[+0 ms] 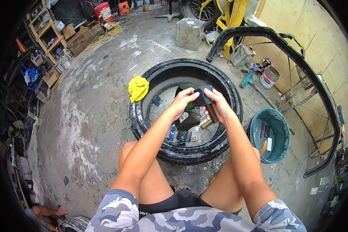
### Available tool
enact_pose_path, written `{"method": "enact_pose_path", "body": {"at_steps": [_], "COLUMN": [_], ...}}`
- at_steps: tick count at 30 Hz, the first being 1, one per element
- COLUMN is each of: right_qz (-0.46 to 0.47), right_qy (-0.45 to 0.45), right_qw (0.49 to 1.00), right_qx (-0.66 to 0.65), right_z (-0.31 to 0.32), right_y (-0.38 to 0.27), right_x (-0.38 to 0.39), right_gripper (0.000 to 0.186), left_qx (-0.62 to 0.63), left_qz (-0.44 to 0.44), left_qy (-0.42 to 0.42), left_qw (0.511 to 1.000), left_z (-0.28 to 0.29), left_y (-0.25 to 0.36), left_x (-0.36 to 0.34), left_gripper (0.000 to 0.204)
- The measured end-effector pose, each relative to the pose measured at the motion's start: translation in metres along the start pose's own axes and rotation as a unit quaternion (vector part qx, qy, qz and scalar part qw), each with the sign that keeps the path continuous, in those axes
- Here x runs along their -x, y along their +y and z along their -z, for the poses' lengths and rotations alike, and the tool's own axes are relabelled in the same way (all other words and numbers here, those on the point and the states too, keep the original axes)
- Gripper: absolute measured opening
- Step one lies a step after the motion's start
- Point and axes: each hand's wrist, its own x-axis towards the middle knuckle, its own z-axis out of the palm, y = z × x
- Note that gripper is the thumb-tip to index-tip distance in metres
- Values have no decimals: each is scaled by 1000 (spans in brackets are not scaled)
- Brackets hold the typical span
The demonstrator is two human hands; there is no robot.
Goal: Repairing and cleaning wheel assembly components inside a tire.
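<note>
Pinching a dark, soft-looking piece (204, 95) between our two hands, we have it right at the fingertips, above the far-right half of a black tyre-like tub (186, 155). Our left hand (183, 101) has its thumb and fingers closed on the piece's left edge; our right hand (219, 107) has its thumb pressed on the right side, and its lower fingers curl around a brown strip (211, 113) that points down toward us. We cannot tell whether the piece and the strip touch.

Just below the right hand we see a gold-coloured cylinder (206, 123), and beside it a dark, crumpled thing (189, 121), partly hidden behind our fingers. Nearer the tub's near edge lie a blue piece (171, 132) and a dark block (184, 136); a small dark piece (156, 101) sits toward its left edge. A yellow cloth (138, 88) drapes over the far-left rim.

Outside, on the floor just right of the tub, stands our teal bucket (287, 133) with small items inside. Beyond the far rim stands a square can (190, 34), and a long black arch (276, 35) curves along the right. Our forearms cross over the tub's near rim, covering parts of it.
</note>
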Motion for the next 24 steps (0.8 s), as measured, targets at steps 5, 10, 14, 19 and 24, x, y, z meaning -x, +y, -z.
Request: {"method": "enact_pose_path", "body": {"at_steps": [5,10,14,19,24], "right_qz": [-32,-31,-49,-29,25], "right_qy": [-20,-21,-86,-61,42], "right_qw": [999,999,993,997,998], "right_qx": [-18,-38,-71,-44,34], "right_z": [0,0,4,6,2], "right_y": [5,0,-1,-10,-6], "right_x": [-3,6,8,15,16], "right_gripper": [31,31,35,30,28], "left_qx": [12,10,-7,-37,-111], "left_qz": [8,18,-40,-11,-66], "left_qy": [-11,-31,14,-6,9], "left_qw": [1000,999,999,999,992], "left_z": [-5,-5,-4,-7,-5], "left_y": [7,4,2,6,2], "left_x": [6,5,9,8,2], "left_gripper": [16,18,22,38,27]}}
